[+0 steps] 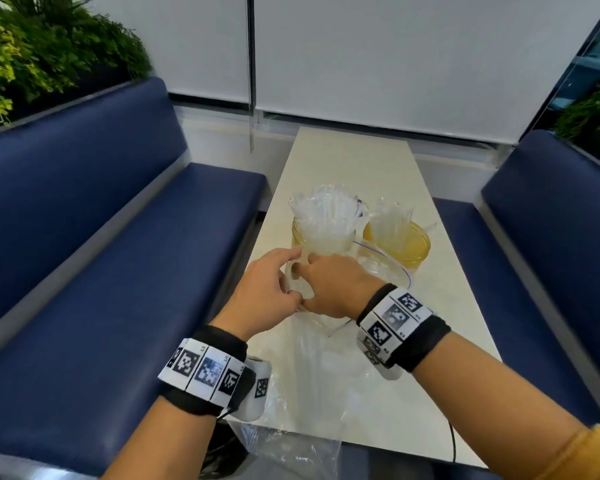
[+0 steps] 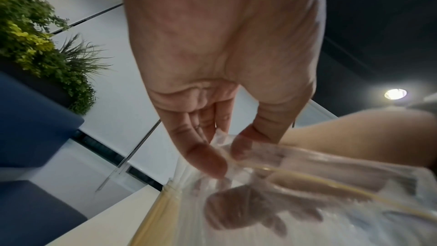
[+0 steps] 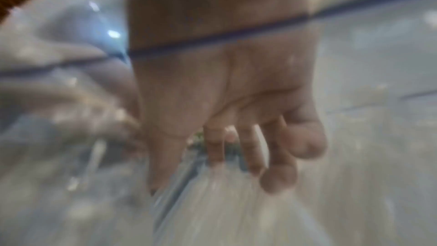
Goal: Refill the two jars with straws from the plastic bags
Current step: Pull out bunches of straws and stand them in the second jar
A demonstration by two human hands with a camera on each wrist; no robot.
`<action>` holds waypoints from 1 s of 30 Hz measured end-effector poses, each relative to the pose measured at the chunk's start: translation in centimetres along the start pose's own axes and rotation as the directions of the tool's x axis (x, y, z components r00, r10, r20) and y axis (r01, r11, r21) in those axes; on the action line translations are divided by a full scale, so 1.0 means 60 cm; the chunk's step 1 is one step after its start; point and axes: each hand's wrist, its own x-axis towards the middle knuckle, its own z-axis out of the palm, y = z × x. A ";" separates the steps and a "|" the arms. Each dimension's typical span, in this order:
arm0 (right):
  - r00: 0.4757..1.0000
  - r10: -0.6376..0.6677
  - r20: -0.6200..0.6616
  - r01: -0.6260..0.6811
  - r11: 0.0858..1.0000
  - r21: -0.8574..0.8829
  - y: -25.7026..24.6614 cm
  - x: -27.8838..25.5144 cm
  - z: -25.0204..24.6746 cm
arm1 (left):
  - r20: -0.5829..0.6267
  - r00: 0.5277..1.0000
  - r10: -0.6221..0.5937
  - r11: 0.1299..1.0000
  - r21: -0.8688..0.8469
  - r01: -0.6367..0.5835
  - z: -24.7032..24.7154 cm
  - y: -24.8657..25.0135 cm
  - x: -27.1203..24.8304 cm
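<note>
Two yellow-tinted jars stand mid-table: the left jar [image 1: 302,237] is packed with wrapped straws [image 1: 329,209], the right jar [image 1: 413,247] holds fewer. Just in front of the left jar my hands meet over a clear plastic bag [image 1: 312,327] with a blue zip line [image 1: 385,256]. My left hand [image 1: 297,275] pinches the bag's edge between thumb and fingers [image 2: 205,158]. My right hand [image 1: 326,285] reaches among the plastic with fingers [image 3: 248,149] extended, seen blurred through the film, toward white straws [image 3: 224,190]. The left wrist view shows those fingers through the bag [image 2: 248,210].
The narrow cream table [image 1: 354,161] runs between two blue benches [image 1: 101,271] [image 1: 551,237]. Another crumpled clear bag [image 1: 291,441] hangs over the near table edge. A blind cord [image 1: 251,126] hangs at the far wall. Plants [image 1: 32,46] sit behind the left bench.
</note>
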 end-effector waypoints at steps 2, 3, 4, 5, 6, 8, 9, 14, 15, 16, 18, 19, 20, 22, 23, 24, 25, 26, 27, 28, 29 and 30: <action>0.999 0.018 -0.049 -0.019 0.999 -0.028 -0.006 0.002 0.012 | -0.017 1.000 0.001 0.999 -0.043 -0.002 0.000 -0.004 0.000; 0.998 0.027 -0.063 -0.031 0.998 -0.051 -0.009 0.001 0.017 | -0.019 1.000 -0.003 0.998 -0.057 0.001 0.000 -0.006 0.000; 0.996 0.034 -0.078 -0.039 0.997 -0.069 -0.012 0.001 0.022 | -0.017 1.000 -0.006 0.998 -0.067 0.005 0.001 -0.008 0.001; 0.995 0.039 -0.096 -0.047 0.996 -0.080 -0.015 0.002 0.025 | -0.014 1.000 -0.006 0.997 -0.075 0.005 0.002 -0.010 0.001; 0.993 0.038 -0.115 -0.047 0.996 -0.079 -0.015 0.002 0.028 | -0.013 1.000 -0.003 0.997 -0.081 0.002 0.003 -0.012 0.001; 0.990 0.019 -0.137 -0.026 0.998 -0.050 -0.012 0.002 0.029 | -0.020 1.000 -0.001 0.996 -0.084 0.000 0.006 -0.016 0.002; 0.990 0.009 -0.139 -0.013 0.999 -0.032 -0.010 0.002 0.028 | -0.026 1.000 -0.004 0.997 -0.076 0.002 0.008 -0.018 0.002; 0.976 -0.010 -0.219 0.021 0.999 0.048 0.001 -0.004 0.011 | -0.074 0.997 0.011 1.000 0.005 -0.010 0.009 -0.026 0.003; 0.966 -0.002 -0.260 0.022 0.997 0.073 0.004 -0.006 0.003 | -0.081 0.997 0.018 1.000 0.017 -0.016 0.009 -0.028 0.003; 0.953 0.011 -0.304 0.020 0.995 0.099 0.008 -0.008 -0.006 | -0.078 0.997 0.020 1.000 0.020 -0.018 0.010 -0.030 0.003; 0.923 0.038 -0.383 0.013 0.992 0.129 0.015 -0.013 -0.029 | -0.057 0.998 0.020 1.000 0.021 -0.019 0.013 -0.031 0.004; 0.907 0.046 -0.418 0.015 0.990 0.140 0.018 -0.015 -0.041 | -0.045 0.999 0.020 1.000 0.010 -0.019 0.016 -0.028 0.004; 0.892 0.049 -0.450 0.023 0.988 0.152 0.020 -0.017 -0.052 | -0.037 0.999 0.020 1.000 -0.009 -0.020 0.019 -0.024 0.004; 0.860 0.032 -0.509 0.056 0.986 0.157 0.020 -0.022 -0.072 | -0.046 0.999 0.020 0.999 -0.040 -0.022 0.029 -0.013 0.008; 0.839 0.015 -0.544 0.079 0.986 0.149 0.018 -0.024 -0.080 | -0.063 0.998 0.013 0.998 -0.057 -0.017 0.034 -0.008 0.010; 0.814 -0.004 -0.581 0.104 0.985 0.139 0.016 -0.026 -0.086 | -0.085 0.996 0.007 0.997 -0.079 -0.014 0.040 -0.004 0.013; 0.789 -0.021 -0.615 0.126 0.984 0.129 0.013 -0.028 -0.091 | -0.109 0.994 0.007 0.995 -0.099 -0.018 0.045 0.000 0.016; 0.765 -0.033 -0.643 0.144 0.982 0.121 0.010 -0.028 -0.093 | -0.133 0.991 0.018 0.993 -0.114 -0.033 0.049 0.004 0.018; 0.747 -0.033 -0.664 0.155 0.980 0.126 0.008 -0.026 -0.096 | -0.156 0.987 0.031 0.990 -0.132 -0.052 0.053 0.008 0.020; 0.735 -0.022 -0.677 0.163 0.976 0.146 0.007 -0.024 -0.096 | -0.175 0.984 0.036 0.984 -0.165 -0.066 0.057 0.010 0.023; 0.723 0.001 -0.690 0.170 0.969 0.179 0.006 -0.022 -0.095 | -0.190 0.981 0.026 0.974 -0.215 -0.068 0.060 0.011 0.025; 0.709 0.034 -0.704 0.175 0.959 0.222 0.006 -0.019 -0.092 | -0.196 0.981 0.001 0.960 -0.273 -0.055 0.063 0.010 0.028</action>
